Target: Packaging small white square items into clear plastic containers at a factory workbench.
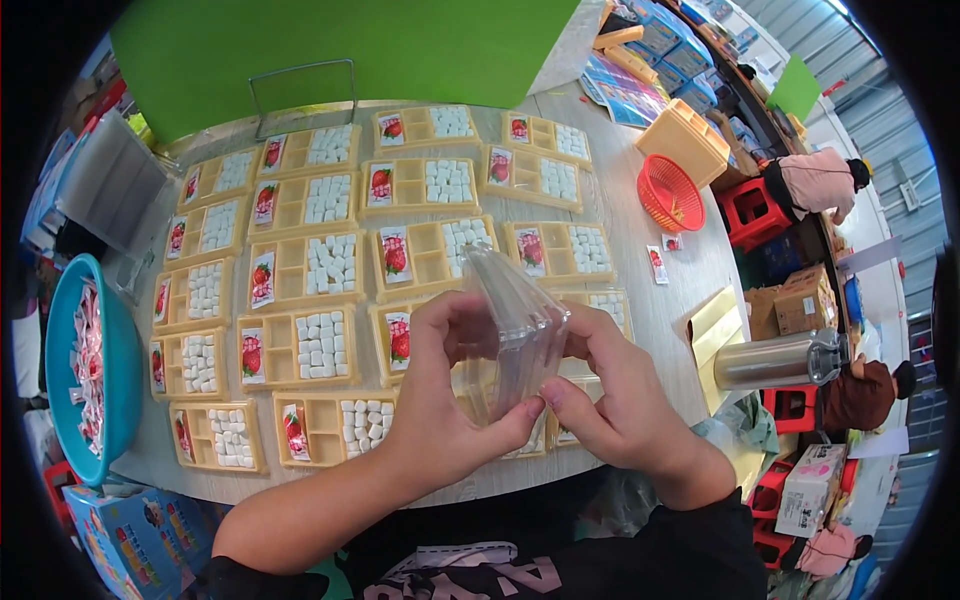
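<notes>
Both my hands hold a small stack of clear plastic lids (520, 335) upright above the table. My left hand (450, 380) grips the stack's left side, thumb at its lower edge. On the other side my right hand (620, 395) closes round it, its thumb near the left one. Beneath and around them lie several cream compartment trays (290, 281), set out in rows. Each visible tray has white marshmallow-like pieces (321, 345) at one end and a strawberry-printed sachet (396, 254) at the other. My hands hide some trays below.
A teal basin (125, 370) of sachets stands at the left edge. Right of the trays are a red basket (672, 190), loose sachets (657, 264) and a steel cylinder (775, 361). A green panel (340, 55) rises behind. Other people (815, 185) sit farther right.
</notes>
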`<state>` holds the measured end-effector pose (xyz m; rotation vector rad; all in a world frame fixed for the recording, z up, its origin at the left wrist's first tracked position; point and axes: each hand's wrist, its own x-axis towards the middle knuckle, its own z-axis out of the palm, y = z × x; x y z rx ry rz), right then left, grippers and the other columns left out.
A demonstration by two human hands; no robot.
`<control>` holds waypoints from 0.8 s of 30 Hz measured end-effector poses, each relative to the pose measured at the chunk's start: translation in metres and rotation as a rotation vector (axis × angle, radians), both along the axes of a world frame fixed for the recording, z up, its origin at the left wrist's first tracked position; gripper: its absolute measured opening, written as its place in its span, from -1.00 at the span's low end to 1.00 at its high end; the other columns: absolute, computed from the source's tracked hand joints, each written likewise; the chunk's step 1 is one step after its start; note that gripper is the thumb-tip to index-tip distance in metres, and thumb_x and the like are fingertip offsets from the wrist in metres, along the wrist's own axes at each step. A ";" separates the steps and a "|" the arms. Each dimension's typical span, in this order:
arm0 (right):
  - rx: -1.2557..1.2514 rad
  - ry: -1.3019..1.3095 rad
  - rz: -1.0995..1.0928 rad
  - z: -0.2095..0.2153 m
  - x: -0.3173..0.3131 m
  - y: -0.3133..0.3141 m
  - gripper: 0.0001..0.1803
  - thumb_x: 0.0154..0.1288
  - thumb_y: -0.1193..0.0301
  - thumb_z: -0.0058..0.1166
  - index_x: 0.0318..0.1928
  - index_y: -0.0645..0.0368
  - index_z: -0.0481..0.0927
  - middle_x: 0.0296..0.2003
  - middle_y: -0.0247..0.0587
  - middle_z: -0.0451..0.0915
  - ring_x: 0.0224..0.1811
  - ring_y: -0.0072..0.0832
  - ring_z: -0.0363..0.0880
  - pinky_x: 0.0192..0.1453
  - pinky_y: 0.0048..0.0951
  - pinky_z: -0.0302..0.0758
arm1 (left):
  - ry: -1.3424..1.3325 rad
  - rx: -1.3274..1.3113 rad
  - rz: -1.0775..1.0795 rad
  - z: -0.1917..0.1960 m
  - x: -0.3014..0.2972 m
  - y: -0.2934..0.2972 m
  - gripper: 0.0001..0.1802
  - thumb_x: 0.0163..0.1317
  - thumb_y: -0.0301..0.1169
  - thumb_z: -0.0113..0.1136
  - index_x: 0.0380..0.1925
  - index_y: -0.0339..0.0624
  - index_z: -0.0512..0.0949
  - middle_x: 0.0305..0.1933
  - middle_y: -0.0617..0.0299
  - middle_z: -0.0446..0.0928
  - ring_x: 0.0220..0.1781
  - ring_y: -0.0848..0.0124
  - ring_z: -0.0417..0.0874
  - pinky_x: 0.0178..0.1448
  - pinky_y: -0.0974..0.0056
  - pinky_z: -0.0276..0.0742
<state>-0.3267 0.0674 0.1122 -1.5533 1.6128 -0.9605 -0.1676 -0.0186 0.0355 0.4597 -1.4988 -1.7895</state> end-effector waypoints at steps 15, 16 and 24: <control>-0.189 0.116 -0.054 -0.007 0.003 -0.002 -0.47 0.27 0.44 0.15 0.21 0.34 0.36 -0.25 0.08 0.66 -0.19 -0.16 0.73 -0.14 -0.33 0.63 | -0.046 -0.086 0.075 -0.005 -0.001 -0.003 -0.06 -0.06 -0.40 0.46 0.25 -0.27 0.06 0.12 0.06 0.27 0.09 0.30 0.45 0.18 0.16 0.41; -0.179 0.096 -0.053 -0.006 0.003 -0.002 -0.48 0.28 0.45 0.14 0.21 0.33 0.35 -0.24 0.08 0.66 -0.19 -0.16 0.73 -0.13 -0.33 0.63 | -0.031 -0.088 0.074 -0.004 -0.001 -0.003 -0.07 -0.06 -0.40 0.46 0.25 -0.27 0.06 0.12 0.05 0.27 0.09 0.30 0.44 0.19 0.16 0.41; -0.136 0.244 -0.027 -0.001 0.005 0.000 -0.46 0.29 0.55 0.00 0.27 0.37 0.28 -0.17 0.10 0.64 -0.11 -0.14 0.70 -0.06 -0.34 0.59 | -0.081 -0.117 0.077 -0.004 0.000 -0.006 -0.07 -0.06 -0.41 0.44 0.26 -0.27 0.06 0.13 0.04 0.26 0.11 0.29 0.44 0.21 0.15 0.40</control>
